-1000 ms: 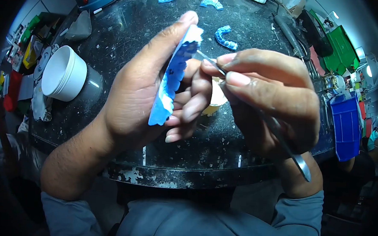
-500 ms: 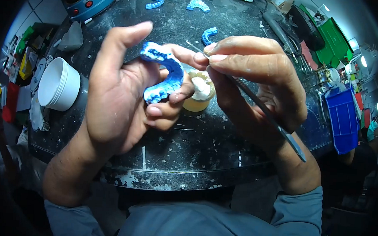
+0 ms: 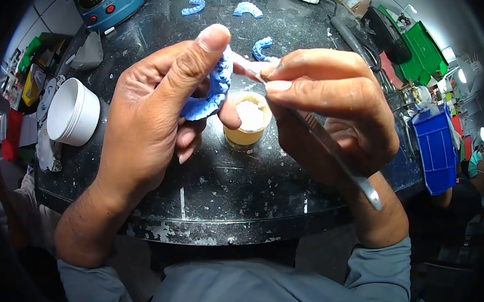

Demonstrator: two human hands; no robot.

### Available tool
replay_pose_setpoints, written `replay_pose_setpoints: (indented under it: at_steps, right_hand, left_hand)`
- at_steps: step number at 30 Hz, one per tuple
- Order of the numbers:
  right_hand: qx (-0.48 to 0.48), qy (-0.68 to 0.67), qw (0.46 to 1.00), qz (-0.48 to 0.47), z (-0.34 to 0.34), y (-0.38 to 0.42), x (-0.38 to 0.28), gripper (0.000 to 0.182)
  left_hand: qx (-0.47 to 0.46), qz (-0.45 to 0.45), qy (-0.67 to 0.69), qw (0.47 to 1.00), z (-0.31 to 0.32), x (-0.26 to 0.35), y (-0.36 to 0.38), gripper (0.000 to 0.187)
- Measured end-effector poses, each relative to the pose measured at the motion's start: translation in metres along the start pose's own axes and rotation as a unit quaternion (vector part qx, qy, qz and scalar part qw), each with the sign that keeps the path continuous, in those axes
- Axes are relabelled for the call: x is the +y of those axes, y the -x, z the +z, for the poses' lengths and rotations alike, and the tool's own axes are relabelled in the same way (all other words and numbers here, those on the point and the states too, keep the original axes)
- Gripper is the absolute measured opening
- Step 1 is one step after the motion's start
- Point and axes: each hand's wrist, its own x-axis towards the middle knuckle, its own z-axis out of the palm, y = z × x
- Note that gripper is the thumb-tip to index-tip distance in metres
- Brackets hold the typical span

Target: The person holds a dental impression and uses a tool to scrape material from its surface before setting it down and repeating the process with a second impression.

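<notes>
A blue, horseshoe-shaped dental model [image 3: 217, 89] with white marks on its teeth is gripped in my left hand [image 3: 154, 100], thumb over its top end and fingers behind it. It stands turned nearly edge-on. My right hand [image 3: 332, 104] pinches a slim metal dental spatula [image 3: 335, 150] near its working end, the rounded handle end slanting down over the wrist. The tool's tip is close to the model's upper end and the left fingertips. Below and between the hands is a yellowish cup [image 3: 245, 136] with white powdery material [image 3: 251, 116] in it.
Three more blue arch models [image 3: 262, 48] lie toward the back of the dark, chipped table [image 3: 239, 203]. At left stands a white tub [image 3: 73, 112], with a blue machine [image 3: 110, 7] behind it. A blue bin [image 3: 433, 150] and a green bin [image 3: 425, 51] are at right.
My left hand has rolled over, turning the dental model from facing up to nearly edge-on, with the thumb now on its end. The spatula has rotated slightly in my right hand.
</notes>
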Motion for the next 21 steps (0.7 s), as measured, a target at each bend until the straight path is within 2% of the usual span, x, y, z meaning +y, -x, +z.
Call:
replay_pose_setpoints:
  at_steps: [1, 3, 5, 6, 9, 13, 21]
  right_hand:
    - [-0.019, -0.004, 1.0, -0.01, -0.002, -0.001, -0.001, 0.021]
    - [-0.035, -0.006, 0.999, 0.008, -0.006, -0.002, -0.002, 0.021]
    - [-0.03, -0.006, 0.999, -0.008, -0.006, -0.001, 0.002, 0.02]
    - [-0.031, -0.005, 0.999, -0.008, -0.005, 0.0, 0.005, 0.02]
    - [-0.024, -0.033, 0.999, -0.021, -0.004, 0.002, 0.007, 0.02]
    - [-0.029, -0.022, 0.999, -0.022, -0.008, 0.0, 0.007, 0.021]
    - [-0.043, -0.032, 0.999, 0.001, -0.007, 0.0, 0.002, 0.02]
  left_hand:
    - [0.006, 0.022, -0.011, 1.0, 0.001, 0.0, 0.0, 0.046]
    - [0.003, -0.002, 0.037, 0.999, 0.0, -0.002, 0.0, 0.042]
    - [-0.048, 0.011, 0.103, 0.994, 0.001, -0.002, 0.001, 0.035]
    - [-0.036, 0.035, 0.027, 0.998, 0.002, -0.003, 0.004, 0.031]
    - [-0.011, 0.085, -0.011, 0.996, 0.004, -0.004, 0.008, 0.033]
    - [0.012, 0.081, -0.028, 0.996, 0.003, -0.005, 0.007, 0.035]
    - [-0.056, 0.097, -0.009, 0.994, -0.002, -0.009, 0.005, 0.037]
